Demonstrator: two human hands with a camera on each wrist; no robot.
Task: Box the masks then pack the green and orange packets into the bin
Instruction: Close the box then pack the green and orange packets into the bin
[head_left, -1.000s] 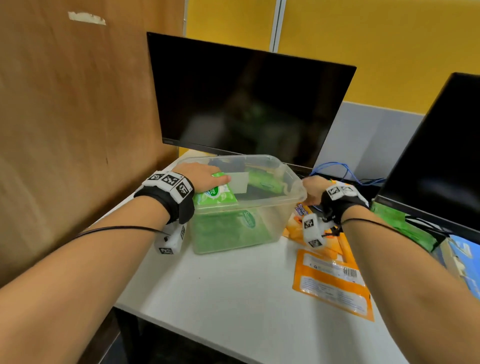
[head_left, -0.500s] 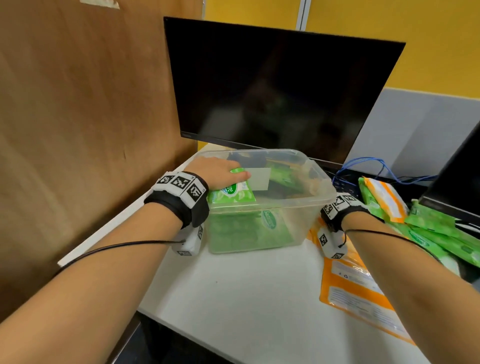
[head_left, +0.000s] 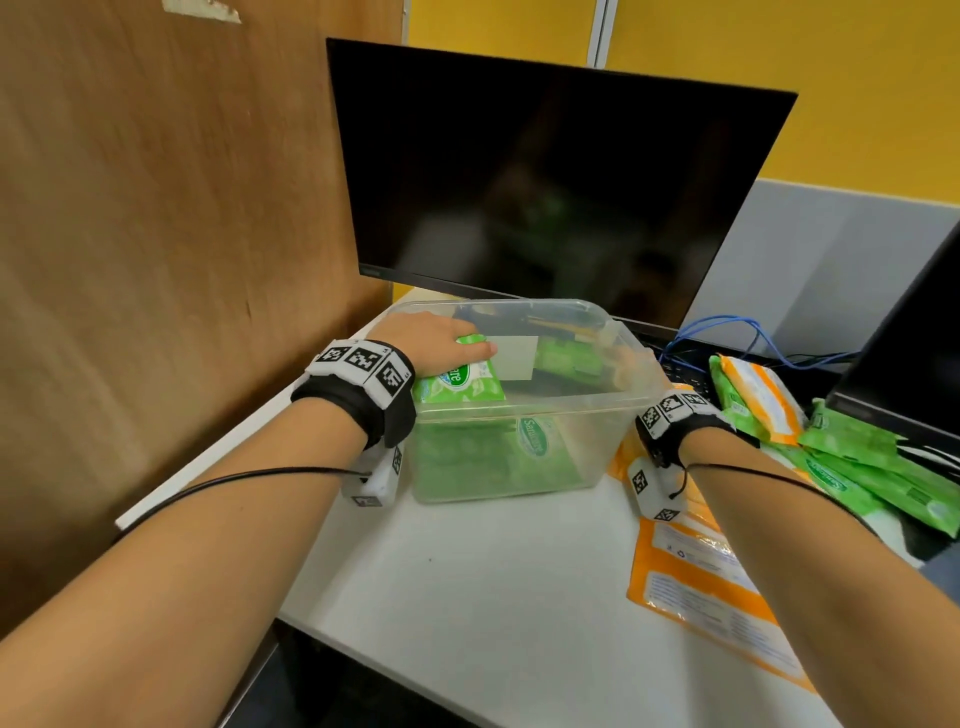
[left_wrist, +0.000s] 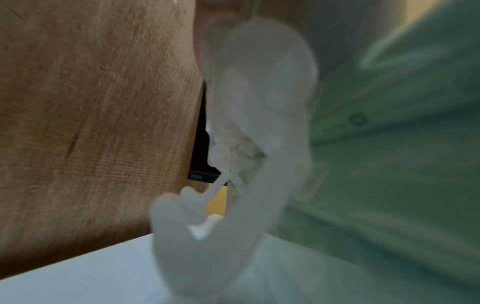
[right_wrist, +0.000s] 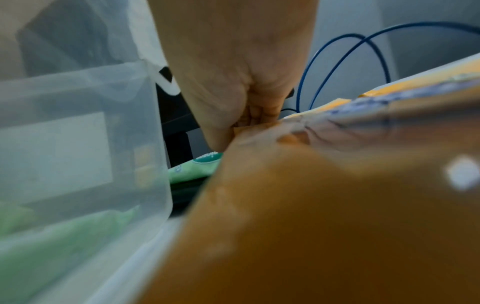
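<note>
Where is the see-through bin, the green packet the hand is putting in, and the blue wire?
clear plastic bin (head_left: 636, 415), head view, bare right end of its near wall.
green packet (head_left: 460, 375), head view, its printed front below the left hand's fingers.
blue cable (head_left: 727, 325), head view, top of its loop.

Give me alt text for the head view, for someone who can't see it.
The left hand holds a green packet over the clear plastic bin, which already contains green packets. The right hand is hidden behind its wrist band, beside orange packets on the white desk before a dark monitor.
</note>
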